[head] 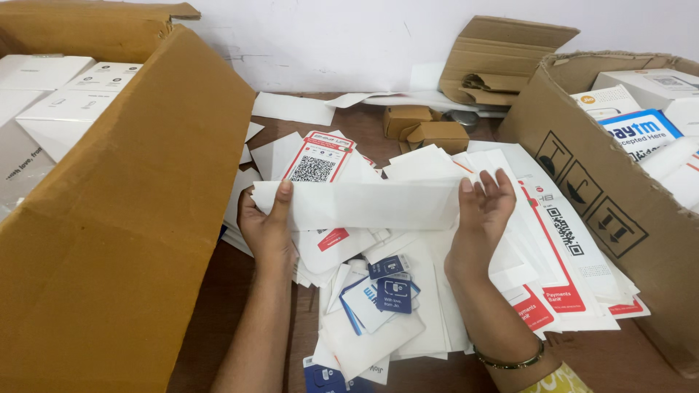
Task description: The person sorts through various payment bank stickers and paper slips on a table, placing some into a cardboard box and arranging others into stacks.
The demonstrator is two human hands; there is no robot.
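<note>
A long white paper strip [364, 204] is stretched level between my two hands above the desk. My left hand [266, 222] pinches its left end with the thumb on top. At the strip's right end, my right hand [482, 211] grips it with the fingers spread behind the paper. Under the strip lies a messy heap of white sheets, red-and-white cards with square codes [318, 161] and small blue cards [391, 287].
A big open cardboard box [131, 218] with white boxes inside stands at the left. Another open carton [597, 196] with white and blue boxes stands at the right. Small brown boxes [429, 131] and folded cardboard [502, 58] lie by the back wall.
</note>
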